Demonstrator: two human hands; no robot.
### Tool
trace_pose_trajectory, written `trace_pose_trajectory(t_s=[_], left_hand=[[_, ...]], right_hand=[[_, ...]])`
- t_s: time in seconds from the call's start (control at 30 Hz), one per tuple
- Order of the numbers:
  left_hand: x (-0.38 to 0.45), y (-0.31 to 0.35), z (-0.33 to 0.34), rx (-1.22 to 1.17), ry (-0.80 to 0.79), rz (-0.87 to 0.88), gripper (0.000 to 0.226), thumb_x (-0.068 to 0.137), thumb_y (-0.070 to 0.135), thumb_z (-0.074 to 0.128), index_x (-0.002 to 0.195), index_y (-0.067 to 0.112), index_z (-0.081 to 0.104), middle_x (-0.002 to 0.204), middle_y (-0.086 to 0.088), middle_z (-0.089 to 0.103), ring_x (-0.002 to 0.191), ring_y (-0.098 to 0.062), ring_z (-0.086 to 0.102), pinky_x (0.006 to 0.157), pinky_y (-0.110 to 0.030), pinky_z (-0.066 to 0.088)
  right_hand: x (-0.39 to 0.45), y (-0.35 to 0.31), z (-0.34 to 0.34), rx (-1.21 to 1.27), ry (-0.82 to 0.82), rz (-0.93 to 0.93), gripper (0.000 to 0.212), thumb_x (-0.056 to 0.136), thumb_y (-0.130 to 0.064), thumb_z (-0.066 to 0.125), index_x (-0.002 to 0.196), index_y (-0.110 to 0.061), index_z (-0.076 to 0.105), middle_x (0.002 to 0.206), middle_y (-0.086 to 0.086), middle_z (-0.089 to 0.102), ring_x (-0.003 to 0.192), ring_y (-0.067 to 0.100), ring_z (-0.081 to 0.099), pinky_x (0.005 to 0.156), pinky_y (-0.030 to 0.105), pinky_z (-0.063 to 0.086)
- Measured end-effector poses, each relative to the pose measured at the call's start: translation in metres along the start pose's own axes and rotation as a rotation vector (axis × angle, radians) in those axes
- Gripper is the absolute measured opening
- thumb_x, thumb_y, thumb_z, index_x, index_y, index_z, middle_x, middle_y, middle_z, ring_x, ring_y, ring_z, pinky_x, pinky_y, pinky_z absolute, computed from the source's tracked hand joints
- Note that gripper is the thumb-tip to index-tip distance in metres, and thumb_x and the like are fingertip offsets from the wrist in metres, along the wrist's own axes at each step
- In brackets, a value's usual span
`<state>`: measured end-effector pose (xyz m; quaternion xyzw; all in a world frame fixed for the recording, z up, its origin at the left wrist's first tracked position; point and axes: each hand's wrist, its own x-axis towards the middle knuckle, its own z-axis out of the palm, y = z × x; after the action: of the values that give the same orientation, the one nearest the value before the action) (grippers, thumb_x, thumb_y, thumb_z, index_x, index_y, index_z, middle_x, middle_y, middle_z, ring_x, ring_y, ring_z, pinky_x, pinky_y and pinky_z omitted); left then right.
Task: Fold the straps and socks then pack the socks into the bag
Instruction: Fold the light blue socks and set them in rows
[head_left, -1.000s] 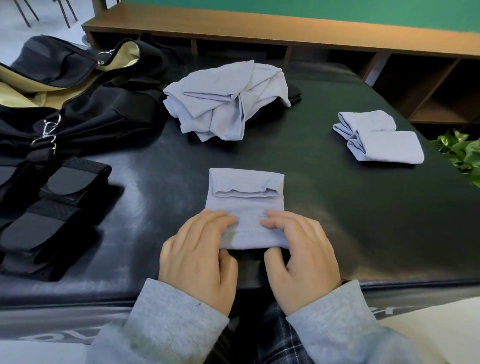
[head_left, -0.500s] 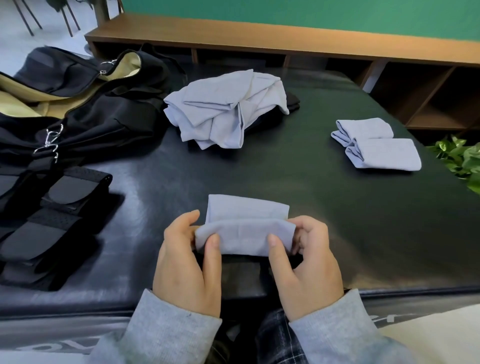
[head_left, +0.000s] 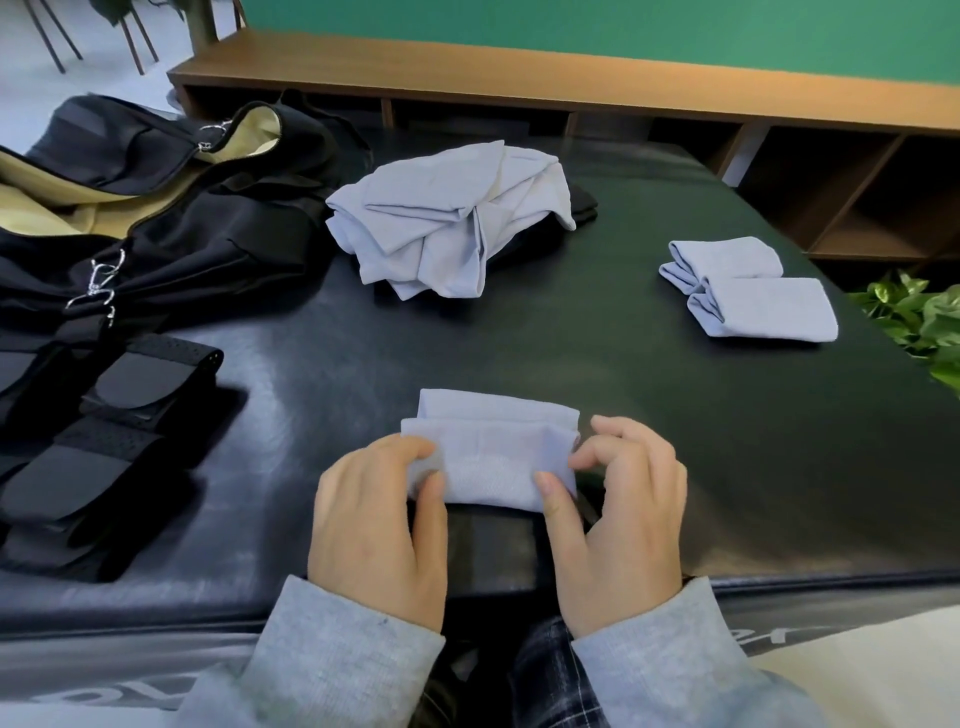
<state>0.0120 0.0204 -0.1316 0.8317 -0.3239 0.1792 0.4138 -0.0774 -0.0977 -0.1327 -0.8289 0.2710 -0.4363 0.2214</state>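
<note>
A pale blue sock lies folded on the black table near its front edge. My left hand pinches the sock's left end between thumb and fingers. My right hand pinches its right end the same way. Two folded pale blue socks lie side by side at the right. A loose heap of pale blue socks sits at the back centre. The open black bag with a cream lining lies at the back left. Folded black straps are stacked at the left.
A low wooden shelf runs behind the table under a green wall. Green plant leaves reach in at the table's right edge. Metal clips hang from the bag. A small black item peeks out behind the sock heap.
Both hands lifted the sock's near edge off the table and rolled it away from me over the rest of the sock. The fingers went from pressing flat to pinching the ends.
</note>
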Motion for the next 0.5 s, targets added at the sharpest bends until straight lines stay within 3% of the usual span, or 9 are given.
trace_pose_trajectory(t_s=[0.1, 0.2, 0.33, 0.5], left_hand=[[-0.0013, 0.0022, 0.0011, 0.021, -0.005, -0.027, 0.029, 0.082, 0.036, 0.045, 0.104, 0.021, 0.057, 0.110, -0.005, 0.058, 0.100, -0.019, 0.044, 0.090, -0.013, 0.026], [-0.0032, 0.0055, 0.0024, 0.104, 0.010, -0.010, 0.034, 0.079, 0.040, 0.046, 0.105, 0.022, 0.062, 0.108, -0.001, 0.045, 0.095, -0.020, 0.039, 0.075, -0.029, 0.036], [-0.0026, 0.0055, 0.0042, 0.151, 0.011, 0.025, 0.034, 0.079, 0.040, 0.046, 0.110, 0.028, 0.054, 0.099, 0.003, 0.043, 0.088, -0.019, 0.038, 0.068, -0.031, 0.036], [-0.0043, 0.0071, 0.0039, 0.184, -0.071, 0.059, 0.041, 0.077, 0.039, 0.043, 0.116, 0.028, 0.051, 0.098, 0.004, 0.063, 0.096, -0.015, 0.046, 0.075, -0.034, 0.037]], right_hand=[[0.0004, 0.0007, -0.0010, -0.006, 0.049, -0.054, 0.007, 0.077, -0.017, 0.054, 0.080, -0.021, 0.049, 0.112, -0.004, 0.046, 0.097, 0.006, 0.034, 0.092, 0.005, 0.022], [0.0041, 0.0003, -0.0032, 0.020, 0.076, -0.151, 0.017, 0.074, -0.003, 0.047, 0.075, -0.017, 0.057, 0.103, 0.002, 0.057, 0.096, 0.008, 0.041, 0.091, 0.011, 0.029], [0.0035, -0.0045, -0.0019, 0.108, -0.091, -0.228, 0.024, 0.078, -0.009, 0.046, 0.088, -0.026, 0.060, 0.108, -0.007, 0.062, 0.110, 0.013, 0.052, 0.093, 0.031, 0.041], [0.0022, -0.0045, 0.0014, -0.006, -0.274, -0.193, 0.027, 0.081, -0.023, 0.047, 0.101, -0.031, 0.064, 0.124, -0.013, 0.059, 0.130, 0.011, 0.041, 0.105, 0.037, 0.037]])
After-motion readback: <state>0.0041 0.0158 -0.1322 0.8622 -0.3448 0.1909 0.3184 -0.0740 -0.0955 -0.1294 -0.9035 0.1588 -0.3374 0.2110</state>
